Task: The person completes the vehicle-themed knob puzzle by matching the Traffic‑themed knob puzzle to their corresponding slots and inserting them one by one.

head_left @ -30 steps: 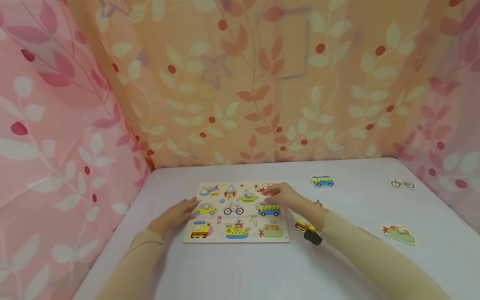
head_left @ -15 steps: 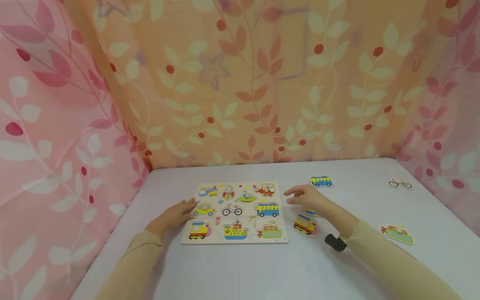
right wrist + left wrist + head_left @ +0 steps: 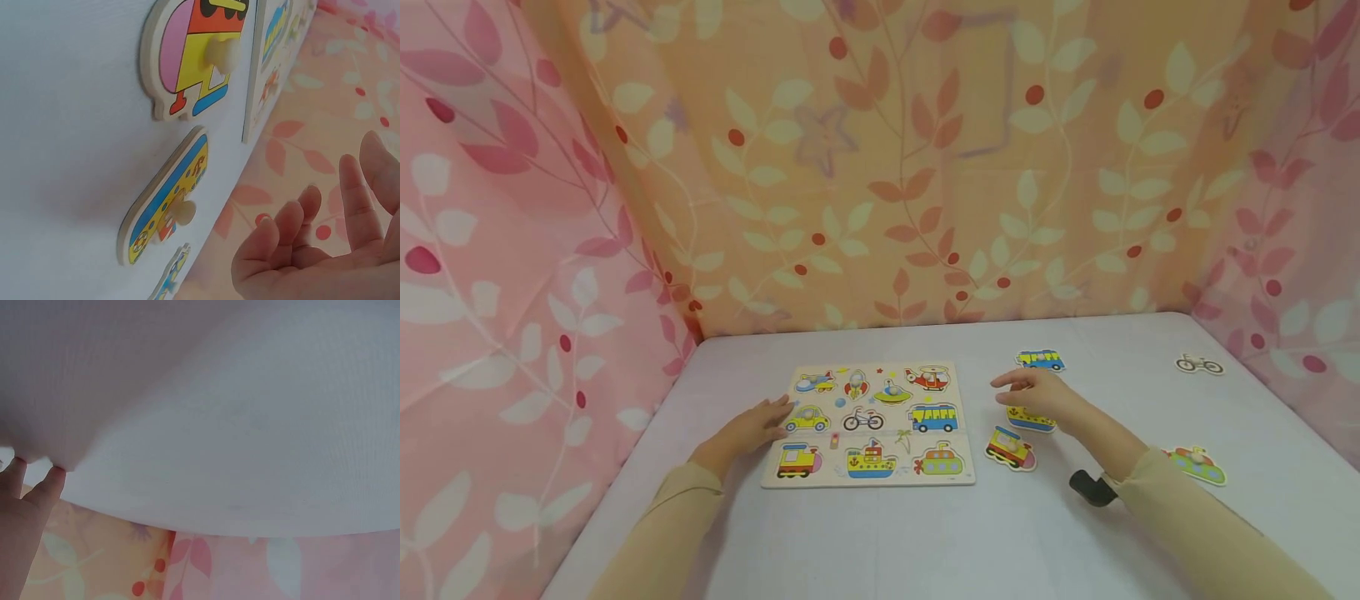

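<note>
My left hand rests at the left edge of a wooden peg puzzle board, fingertips touching that edge. The board carries vehicle pictures, and some, such as the yellow car, have knobs. Over the loose boat piece hovers my right hand, its fingers loosely bent and holding nothing. In the right wrist view the knobbed boat piece lies apart from the right hand. Beside it is the train piece. Only a few left fingers show in the left wrist view.
A bus piece lies behind my right hand. Farther right are a bicycle piece and a submarine piece, the latter partly behind the sleeve. Floral curtains stand behind and beside the white table.
My right hand has moved right, from over the board's helicopter to above the loose boat piece. The helicopter and train piece have come into full view. My left hand stays at the board's edge.
</note>
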`<action>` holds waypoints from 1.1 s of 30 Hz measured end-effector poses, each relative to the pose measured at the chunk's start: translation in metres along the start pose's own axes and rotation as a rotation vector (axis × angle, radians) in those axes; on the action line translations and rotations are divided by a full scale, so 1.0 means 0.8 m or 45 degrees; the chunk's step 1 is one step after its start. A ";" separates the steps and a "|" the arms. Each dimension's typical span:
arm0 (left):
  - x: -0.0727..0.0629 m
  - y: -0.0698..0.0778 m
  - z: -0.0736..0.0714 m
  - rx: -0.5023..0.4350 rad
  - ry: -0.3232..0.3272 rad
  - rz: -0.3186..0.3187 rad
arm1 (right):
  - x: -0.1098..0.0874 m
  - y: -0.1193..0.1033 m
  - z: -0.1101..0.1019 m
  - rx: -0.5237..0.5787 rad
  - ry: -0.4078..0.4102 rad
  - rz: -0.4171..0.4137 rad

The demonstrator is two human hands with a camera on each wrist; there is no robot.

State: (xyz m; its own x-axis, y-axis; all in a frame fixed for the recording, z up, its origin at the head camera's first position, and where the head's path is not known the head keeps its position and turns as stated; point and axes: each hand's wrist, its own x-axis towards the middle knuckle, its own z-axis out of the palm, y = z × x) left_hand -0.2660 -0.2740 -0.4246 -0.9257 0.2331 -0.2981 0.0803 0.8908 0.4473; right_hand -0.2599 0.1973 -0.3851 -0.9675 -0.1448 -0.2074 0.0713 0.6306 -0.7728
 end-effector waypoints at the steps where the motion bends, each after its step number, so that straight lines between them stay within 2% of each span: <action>1: -0.001 0.000 0.000 -0.002 0.001 -0.001 | -0.001 0.001 -0.002 0.011 0.002 0.010; 13: 0.001 0.000 0.000 0.007 0.010 -0.015 | -0.010 0.019 -0.024 0.041 -0.022 0.028; 25: 0.002 -0.003 0.001 0.020 0.025 0.007 | -0.015 0.030 -0.037 0.029 -0.018 0.020; 33: 0.000 -0.001 0.001 -0.014 0.010 -0.033 | -0.018 0.036 -0.046 0.031 -0.024 0.028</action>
State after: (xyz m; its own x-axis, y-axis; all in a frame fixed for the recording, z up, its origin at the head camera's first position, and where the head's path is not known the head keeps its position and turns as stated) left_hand -0.2661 -0.2743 -0.4255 -0.9303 0.2066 -0.3032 0.0520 0.8922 0.4486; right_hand -0.2531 0.2456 -0.3826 -0.9608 -0.1460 -0.2357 0.0985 0.6149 -0.7824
